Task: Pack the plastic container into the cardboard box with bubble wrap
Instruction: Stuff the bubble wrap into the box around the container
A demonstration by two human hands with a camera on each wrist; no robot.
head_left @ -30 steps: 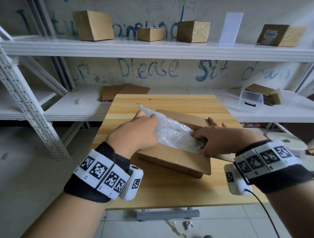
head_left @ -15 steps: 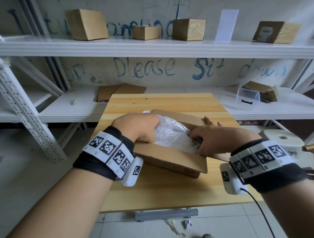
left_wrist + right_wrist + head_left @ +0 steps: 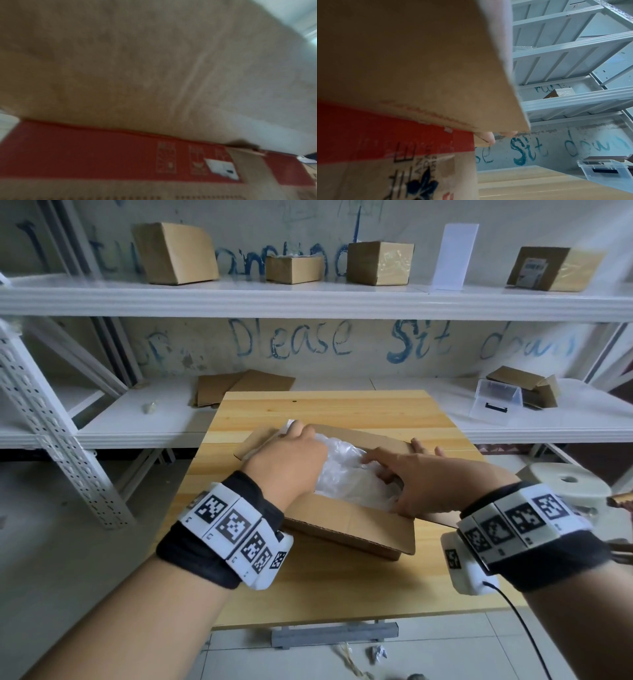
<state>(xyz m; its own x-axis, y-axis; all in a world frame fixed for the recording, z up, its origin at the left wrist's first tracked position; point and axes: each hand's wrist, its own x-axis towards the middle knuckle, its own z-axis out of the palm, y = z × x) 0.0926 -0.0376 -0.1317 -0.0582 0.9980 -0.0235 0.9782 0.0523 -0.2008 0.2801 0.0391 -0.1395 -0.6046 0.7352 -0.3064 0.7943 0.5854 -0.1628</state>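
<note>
Status: cardboard box [image 3: 349,529] sits open mid-counter [image 3: 325,412], flaps splayed out. Bubble wrap [image 3: 346,474] is bunched inside the box cavity, filling most of what the head view shows of it. Left hand [image 3: 287,463] at the 9 o'clock side of the opening, fingers curled down into the wrap, looks like it grips a fold of it; exact finger contact hidden behind the knuckles. Right hand [image 3: 431,484] at 3 o'clock, fingers fairly straight, pressing the wrap down and resting across the right flap; holding nothing as far as I can tell. Wrist views only show flap undersides and the red printed band on the box wall, left one blurred, no help on grip. Plastic container: can't confirm it's in the box. Nothing rigid shows through the wrap. A clear plastic container [image 3: 496,402] sits on the lower shelf [image 3: 565,426] at 2 o'clock, well apart from the box; may or may not be the task item. My read: wrap stuffing is under way, roughly mid-task. Left: settle the wrap, confirm the container is seated, fold flaps shut.
</note>
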